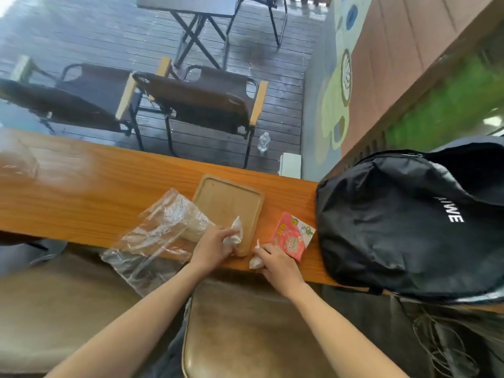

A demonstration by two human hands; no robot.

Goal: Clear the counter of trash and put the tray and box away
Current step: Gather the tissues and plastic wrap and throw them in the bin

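Counter [81, 192] left blurred | bag [152, 241] overhangs | hands [215, 242] grip tissue [236, 233]

Left hand [215, 245] grips crumpled tissue [235, 233] over wooden tray [227, 205]; right hand [278, 264] grips another tissue wad [255, 262] beside pink box [293, 236]. Clear plastic bag [155, 236] left.

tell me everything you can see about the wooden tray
The wooden tray is a light, pale-wood rectangle with rounded corners and a low raised rim. It lies flat on the orange-brown counter, its inside bare. The left hand, gripping a crumpled white tissue, rests over its near corner. A clear plastic bag lies against its left edge.
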